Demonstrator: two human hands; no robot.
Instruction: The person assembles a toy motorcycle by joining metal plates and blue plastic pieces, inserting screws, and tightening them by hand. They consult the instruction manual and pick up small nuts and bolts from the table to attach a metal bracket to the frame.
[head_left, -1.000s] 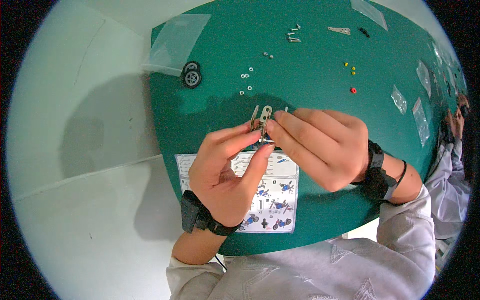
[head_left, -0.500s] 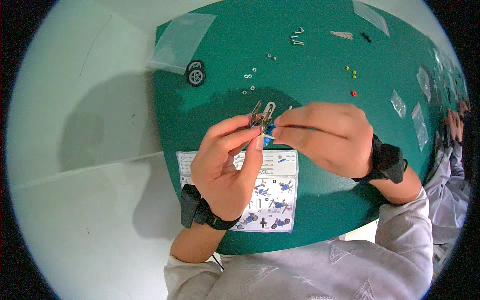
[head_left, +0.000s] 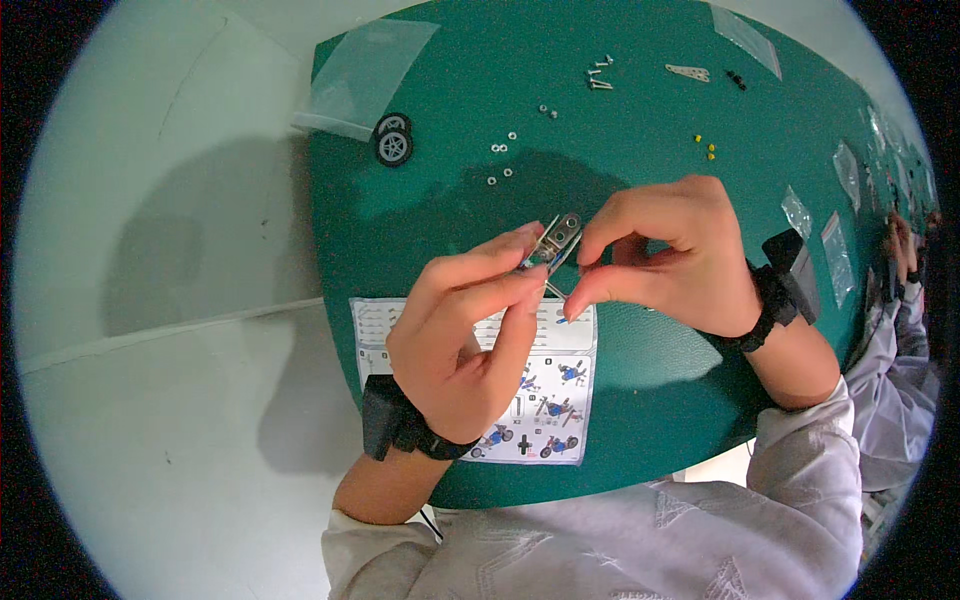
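Observation:
My left hand [head_left: 455, 345] is closed around a small metal model assembly [head_left: 563, 232], pinching its lower end between thumb and fingers. The assembly has perforated silver strips, a bit of blue and thin rods or screws sticking out toward the lower right. My right hand [head_left: 675, 260] is close beside it, thumb and index finger curled but apart. Its thumb tip is by the end of a protruding rod; whether it touches I cannot tell. Below the left hand lies a printed instruction sheet [head_left: 555, 375] with blue model pictures, partly covered by that hand.
On the green table [head_left: 640, 130] lie two black wheels [head_left: 394, 146], white nuts [head_left: 499, 148], screws [head_left: 600, 85], yellow pieces [head_left: 711, 148], a perforated metal plate [head_left: 688, 73] and small black parts [head_left: 736, 79]. Clear plastic bags [head_left: 370, 75] lie around; another person's hand [head_left: 900, 245] shows far right.
The metal assembly has turned, its strips now leaning to the right. My right thumb and index finger have parted from their pinch. The right hand now covers the spot of the red piece.

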